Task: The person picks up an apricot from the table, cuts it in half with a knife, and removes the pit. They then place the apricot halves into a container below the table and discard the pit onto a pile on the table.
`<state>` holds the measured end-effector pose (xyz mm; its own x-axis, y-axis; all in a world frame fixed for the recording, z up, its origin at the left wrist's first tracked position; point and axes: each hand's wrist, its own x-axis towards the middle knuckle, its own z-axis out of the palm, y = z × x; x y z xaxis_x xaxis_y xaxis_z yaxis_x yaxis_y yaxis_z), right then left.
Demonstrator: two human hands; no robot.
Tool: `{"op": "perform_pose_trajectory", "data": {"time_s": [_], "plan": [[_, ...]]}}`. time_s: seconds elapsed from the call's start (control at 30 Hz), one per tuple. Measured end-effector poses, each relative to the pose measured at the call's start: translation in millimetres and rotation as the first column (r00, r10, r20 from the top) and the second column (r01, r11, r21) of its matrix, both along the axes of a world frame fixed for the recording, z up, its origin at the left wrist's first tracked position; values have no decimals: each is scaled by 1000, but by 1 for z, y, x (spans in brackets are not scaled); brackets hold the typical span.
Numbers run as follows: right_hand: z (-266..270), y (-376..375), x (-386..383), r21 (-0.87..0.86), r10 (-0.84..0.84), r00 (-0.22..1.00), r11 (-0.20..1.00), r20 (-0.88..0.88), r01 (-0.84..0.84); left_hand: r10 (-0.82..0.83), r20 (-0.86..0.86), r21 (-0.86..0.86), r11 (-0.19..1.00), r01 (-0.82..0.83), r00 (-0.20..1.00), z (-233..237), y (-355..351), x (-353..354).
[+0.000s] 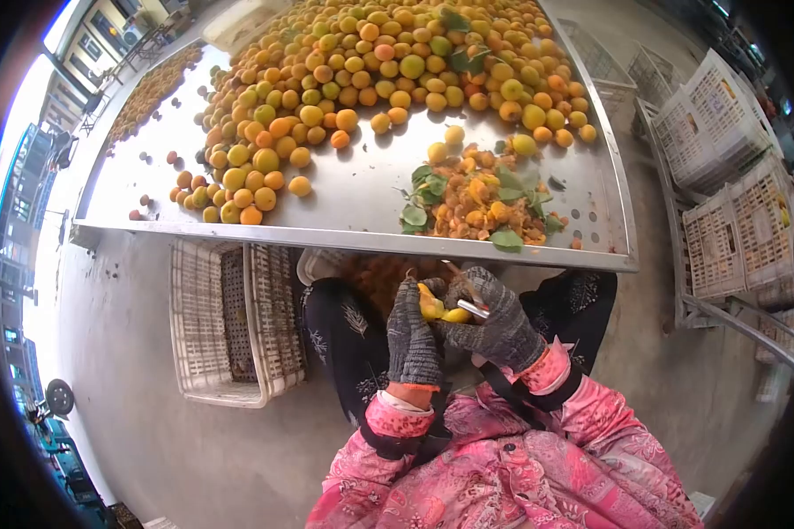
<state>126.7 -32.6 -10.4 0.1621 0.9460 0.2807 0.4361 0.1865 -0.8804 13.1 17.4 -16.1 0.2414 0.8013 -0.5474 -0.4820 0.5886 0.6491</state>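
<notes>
My left hand (411, 335), in a grey knitted glove, is closed around a yellow apricot (430, 302) that looks split open. My right hand (501, 326), gloved the same way, grips a small knife (474, 309) with a silvery handle; its blade is mostly hidden. Another yellow piece of apricot (456, 316) shows by the right fingers, against the first one. Both hands meet over my lap, just below the front edge of the metal table (353, 240). Beneath them, partly hidden, is a container (316, 263) with brownish-orange contents.
A large heap of apricots (370, 66) covers the table's back. Nearer me lies a pile of orange scraps (476, 201) with green leaves. Left of my legs stands a white plastic crate (269, 344). More crates (737, 234) sit on a metal rack at the right.
</notes>
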Motion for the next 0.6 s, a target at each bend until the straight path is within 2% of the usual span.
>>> {"op": "perform_pose_trajectory", "data": {"time_s": [0.03, 0.07, 0.1, 0.17, 0.23, 0.3, 0.37, 0.4, 0.47, 0.5, 0.57, 0.6], "plan": [[-1, 0, -1, 7, 9, 1000, 1000, 1, -9, 9, 1, 7, 1000, -9, 1000, -4, 6, -4], [-1, -1, -4, -31, 26, 973, 999, -227, -34, 21, 195, -29, 999, -16, 981, -13, 13, -11], [0, -3, -8, -67, 32, 895, 995, -445, -69, 41, 380, -67, 998, -16, 924, -17, 20, -18], [-1, -3, -12, -41, 48, 891, 996, -452, -75, 46, 387, -68, 997, -21, 921, -18, 28, -30], [-3, 2, -18, -170, -2, 875, 981, -483, -91, 46, 345, -49, 998, -30, 938, -6, 34, -37], [-11, 9, -21, -201, -37, 852, 976, -522, -80, 77, 367, -59, 996, -60, 927, -1, 37, -40], [-28, 18, -23, -105, 39, 944, 991, -327, -77, 139, 288, -19, 990, -140, 947, 3, 37, -43], [-36, 20, -22, -101, 45, 943, 991, -330, -82, 143, 285, -15, 989, -144, 948, -1, 38, -48], [-50, 24, -18, -223, 60, 983, 970, -172, -98, -55, 415, 78, 997, 25, 908, -11, 39, -59], [-54, 26, -19, -219, 64, 983, 970, -173, -102, -53, 414, 82, 996, 21, 909, -8, 39, -60], [-60, 26, -20, -191, 17, 848, 972, -530, -139, -41, 357, 68, 998, 18, 933, 0, 36, -59], [-58, 27, -19, -192, 14, 848, 972, -530, -136, -44, 358, 67, 998, 21, 933, 0, 36, -56]]}}
